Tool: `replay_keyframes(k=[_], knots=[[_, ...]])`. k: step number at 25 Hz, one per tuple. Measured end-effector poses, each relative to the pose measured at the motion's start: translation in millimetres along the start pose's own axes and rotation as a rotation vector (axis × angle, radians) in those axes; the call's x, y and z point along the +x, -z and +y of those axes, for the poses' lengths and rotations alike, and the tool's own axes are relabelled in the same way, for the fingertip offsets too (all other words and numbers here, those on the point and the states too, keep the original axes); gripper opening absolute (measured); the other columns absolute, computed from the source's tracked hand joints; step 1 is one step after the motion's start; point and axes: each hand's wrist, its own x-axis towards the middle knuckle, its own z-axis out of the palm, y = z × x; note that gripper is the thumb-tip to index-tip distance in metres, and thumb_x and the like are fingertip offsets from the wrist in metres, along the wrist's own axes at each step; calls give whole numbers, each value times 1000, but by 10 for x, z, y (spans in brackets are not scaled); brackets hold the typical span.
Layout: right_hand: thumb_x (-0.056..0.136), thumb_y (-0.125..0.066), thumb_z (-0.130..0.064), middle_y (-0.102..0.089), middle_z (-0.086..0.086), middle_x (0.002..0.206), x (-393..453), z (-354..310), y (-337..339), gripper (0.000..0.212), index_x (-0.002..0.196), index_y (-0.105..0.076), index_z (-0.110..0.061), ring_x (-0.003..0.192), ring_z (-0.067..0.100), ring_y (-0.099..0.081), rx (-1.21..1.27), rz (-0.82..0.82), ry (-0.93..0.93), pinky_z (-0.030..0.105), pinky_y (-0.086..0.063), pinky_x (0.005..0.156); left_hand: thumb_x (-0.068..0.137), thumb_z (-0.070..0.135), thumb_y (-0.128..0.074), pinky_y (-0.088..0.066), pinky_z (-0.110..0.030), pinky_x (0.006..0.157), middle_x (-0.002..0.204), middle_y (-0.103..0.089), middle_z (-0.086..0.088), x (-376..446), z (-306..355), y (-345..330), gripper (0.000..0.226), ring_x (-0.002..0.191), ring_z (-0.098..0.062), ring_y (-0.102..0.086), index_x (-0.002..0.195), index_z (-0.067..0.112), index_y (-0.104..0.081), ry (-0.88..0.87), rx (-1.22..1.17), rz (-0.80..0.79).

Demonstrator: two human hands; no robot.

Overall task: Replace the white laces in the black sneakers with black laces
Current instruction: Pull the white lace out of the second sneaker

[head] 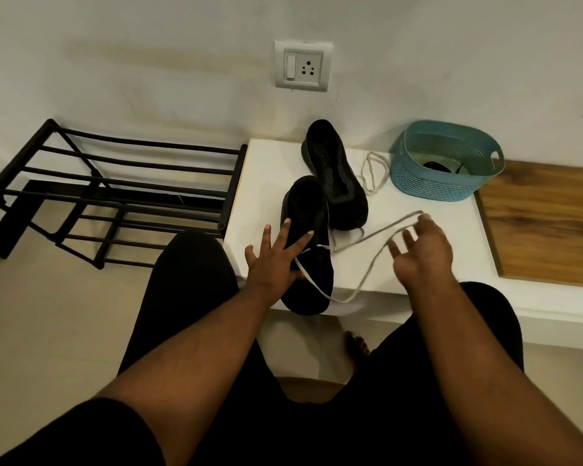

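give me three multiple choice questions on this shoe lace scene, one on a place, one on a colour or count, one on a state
1. Where does the loose white lace lie?
A. between the far sneaker and the basket
B. on the shoe rack
C. inside the basket

2. What colour is the basket?
A. red
B. teal
C. yellow

3. What is the left hand doing?
A. hanging at the person's side
B. resting with straight fingers on the near sneaker
C. gripping the basket rim

Answers:
1 A: the lace is coiled on the white table, to the right of the far sneaker and beside the basket.
2 B: its perforated wall is blue-green.
3 B: the fingers are spread over the near sneaker, while the right hand holds up a loop of the other white lace.
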Motion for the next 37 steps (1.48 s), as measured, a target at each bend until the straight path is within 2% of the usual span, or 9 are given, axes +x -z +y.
replay_keyframes(k=[2, 4, 7, 11, 16, 24, 29, 33, 37], knots=[[95, -58, -34, -22, 1, 157, 192, -13, 84, 43, 135, -46, -27, 130, 17, -40, -220, 110, 252, 36, -41, 101, 87, 21, -67, -34, -45, 105, 150, -32, -6, -20, 57, -17, 69, 137, -29, -33, 147, 36, -35, 20, -201, 186], [89, -66, -35, -1, 1, 162, 253, 272, 171, 63, 145, -37, -27, 145, 21, -20, -840, 33, 550, 42, -29, 108, 83, -3, -58, -47, -28, 94, 120, -53, -7, -31, 127, -8, 52, 112, -25, -54, 131, 19, -55, 87, -542, 321], [90, -65, -26, -29, 1, 156, 179, 781, 219, 46, 135, -54, -27, 144, 23, -25, -1293, -314, 742, 48, -27, 109, 87, 1, -53, -50, -25, 77, 91, -63, -6, 10, 174, 41, 22, 90, -23, -61, 102, 10, -65, 414, -909, 274], [93, -59, -21, -40, 4, 150, 166, 980, -103, 52, 143, -44, -28, 137, 24, -38, -1449, -644, 801, 43, -34, 112, 87, 40, -66, -47, -32, 59, 75, -63, -5, 134, 240, 133, 32, 73, -23, -62, 82, 9, -63, 545, -757, 150], [90, -60, -43, 2, 4, 162, 221, 1103, -274, 74, 149, -15, -46, 147, 32, -10, -1937, -705, 883, 54, -19, 114, 90, 15, -65, -46, -26, 65, 84, -65, -8, 159, 197, 101, 11, 81, -25, -63, 86, 6, -67, 448, -708, 73], [92, -56, -46, 15, 1, 160, 279, 1298, -190, 77, 147, -3, -51, 147, 36, 7, -2020, -549, 819, 64, -9, 111, 89, 26, -69, -43, -18, 53, 76, -67, -1, -503, 292, 852, 16, 61, -6, -57, 87, 9, -70, 84, -958, -565], [95, -56, -25, 19, 0, 160, 195, 1230, -211, 78, 148, -6, -50, 147, 35, 10, -2018, -570, 739, 64, -3, 112, 95, 40, -58, -44, -25, 53, 88, -68, -8, -146, 207, 558, 32, 65, -17, -60, 96, 10, -66, 487, -823, -98], [94, -60, -25, 21, -2, 160, 216, 1207, -223, 80, 147, -7, -53, 147, 37, 12, -2045, -553, 701, 66, -1, 111, 92, 41, -61, -40, -26, 53, 69, -57, -5, 131, 222, 222, 38, 62, -18, -55, 81, 4, -61, 476, -646, -106], [92, -63, -28, 21, -3, 159, 238, 1236, -208, 82, 147, -7, -53, 147, 36, 12, -2022, -556, 688, 66, 0, 111, 84, 29, -74, -53, -35, 68, 82, -69, -13, 154, 133, 168, 29, 76, -27, -66, 89, 1, -71, 487, -817, -51]])
